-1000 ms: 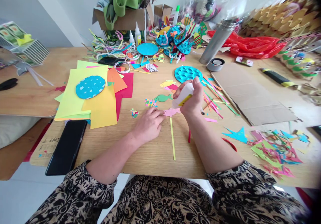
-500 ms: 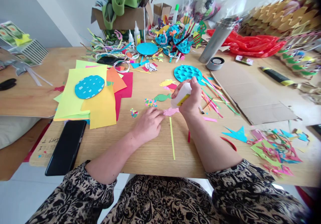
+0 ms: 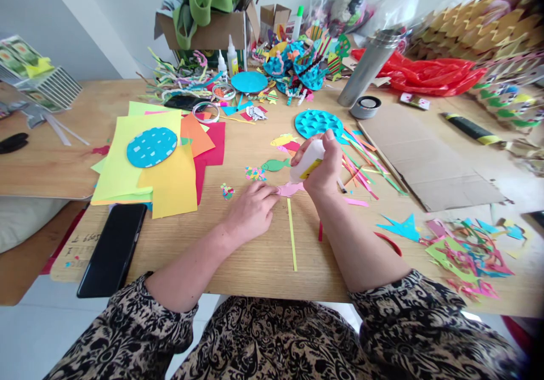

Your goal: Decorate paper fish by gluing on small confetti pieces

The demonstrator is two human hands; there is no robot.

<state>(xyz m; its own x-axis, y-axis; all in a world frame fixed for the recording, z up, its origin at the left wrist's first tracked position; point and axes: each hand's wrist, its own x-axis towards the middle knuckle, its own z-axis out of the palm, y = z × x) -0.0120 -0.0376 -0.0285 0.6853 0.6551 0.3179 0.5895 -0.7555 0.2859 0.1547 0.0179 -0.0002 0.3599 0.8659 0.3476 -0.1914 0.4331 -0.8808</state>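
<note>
In my right hand (image 3: 325, 167) is a white glue bottle (image 3: 309, 159) with a yellow label, tilted with its tip down over a pink paper fish (image 3: 290, 189). The fingers are wrapped round the bottle, and its tip reaches close to the paper. My left hand (image 3: 255, 207) holds the left end of the pink fish against the table, fingers bent and close together. A green paper fish (image 3: 275, 165) lies just beyond, with a yellow paper fish (image 3: 283, 140) farther back. Small piles of colored paper dots (image 3: 255, 173) sit near my left fingers. A yellow-green paper strip (image 3: 291, 235) lies below the pink fish.
Colored paper sheets (image 3: 174, 187), a blue dotted disc (image 3: 152, 147) and a black phone (image 3: 111, 249) lie left. Behind are a scalloped blue disc (image 3: 318, 125) and a steel flask (image 3: 369, 68). Cardboard (image 3: 429, 159) and paper scraps (image 3: 467, 252) lie right. Another person's arm (image 3: 36, 249) shows at left.
</note>
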